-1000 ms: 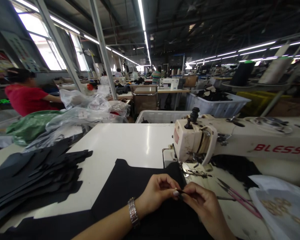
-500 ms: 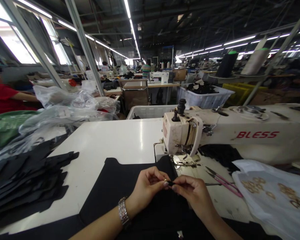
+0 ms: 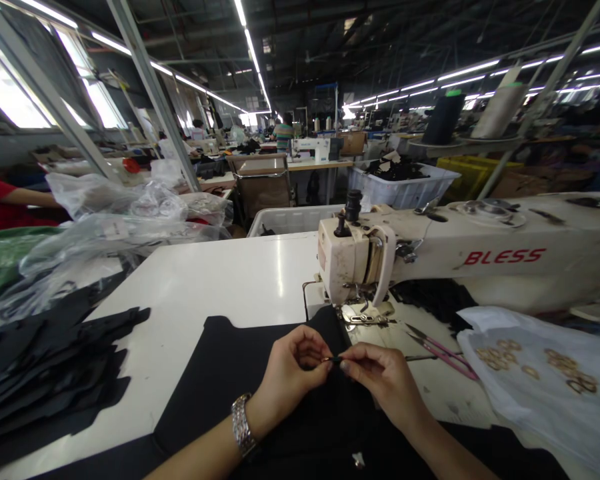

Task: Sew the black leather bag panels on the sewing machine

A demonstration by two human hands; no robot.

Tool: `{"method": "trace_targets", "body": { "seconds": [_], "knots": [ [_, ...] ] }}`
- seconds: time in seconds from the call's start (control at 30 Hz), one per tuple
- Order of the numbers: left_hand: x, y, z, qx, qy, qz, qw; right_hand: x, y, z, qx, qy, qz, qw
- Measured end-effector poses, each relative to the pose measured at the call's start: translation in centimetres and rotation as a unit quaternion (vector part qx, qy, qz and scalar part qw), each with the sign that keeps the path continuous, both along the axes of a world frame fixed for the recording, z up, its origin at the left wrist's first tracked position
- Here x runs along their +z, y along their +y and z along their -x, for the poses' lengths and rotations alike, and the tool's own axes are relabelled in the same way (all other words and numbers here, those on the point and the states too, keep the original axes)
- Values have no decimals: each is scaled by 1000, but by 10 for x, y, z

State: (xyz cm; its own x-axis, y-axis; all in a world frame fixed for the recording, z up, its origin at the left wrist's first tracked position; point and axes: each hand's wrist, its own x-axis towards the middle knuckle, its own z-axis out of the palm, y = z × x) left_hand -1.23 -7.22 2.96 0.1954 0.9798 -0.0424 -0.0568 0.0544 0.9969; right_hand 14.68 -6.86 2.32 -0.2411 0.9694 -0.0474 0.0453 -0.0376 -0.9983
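Above a large black fabric piece (image 3: 230, 373), my two hands meet fingertip to fingertip. Thumb and fingers of my left hand (image 3: 293, 363) pinch a small gold-coloured metal piece (image 3: 326, 359), its shape mostly covered. My right hand (image 3: 383, 377) is closed on a short black strip (image 3: 337, 359) that reaches to the metal piece. Just beyond the hands is the sewing machine's head (image 3: 353, 257), and the fabric's upper corner lies beside its needle plate (image 3: 367, 317). Low on the dark fabric shows a small shiny piece (image 3: 359, 460).
Pink-handled scissors (image 3: 445, 355) lie right of my right hand. Gold-coloured rings (image 3: 530, 371) rest on a white plastic bag (image 3: 545, 413). Cut black pieces (image 3: 45, 373) are piled at left on the white table (image 3: 220, 273), near clear plastic bags (image 3: 130, 227). A red-sleeved person (image 3: 5, 200) is at far left.
The view has shifted slightly, so the surroundings appear further left. My fingertips have drawn a little apart, and the black strip between them shows more plainly.
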Motion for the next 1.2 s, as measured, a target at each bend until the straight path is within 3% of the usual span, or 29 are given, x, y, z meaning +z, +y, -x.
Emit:
{"method": "trace_targets", "body": {
  "seconds": [0.4,0.47,0.53,0.6,0.7,0.8,0.87,0.93,1.0,1.1,1.2],
  "knots": [
    [-4,1,0,-10,-39,37,998,0,3,1,20,-1,36,999],
    [-3,1,3,-22,6,17,1000,0,3,1,20,14,58,998],
    [0,1,6,-38,115,-68,990,0,4,1,8,30,90,995],
    [2,1,9,-60,233,-204,949,0,4,2,-10,41,124,991],
    [5,0,10,-88,341,-370,860,-1,6,4,-23,37,152,987],
    [5,-1,7,-93,399,-445,796,-3,9,5,-20,18,154,988],
    [5,-1,5,-92,414,-471,773,-3,8,4,-16,10,155,988],
    [3,1,4,-89,430,-476,762,-3,2,-1,-27,-40,99,994],
    [1,6,4,-87,448,-473,753,-4,-10,-7,-32,-156,-34,987],
    [-4,18,6,-90,477,-473,735,-10,-31,-17,7,-344,-229,911],
    [-9,38,3,-104,515,-477,705,-18,-43,-22,34,-424,-309,851]
  ]
}}
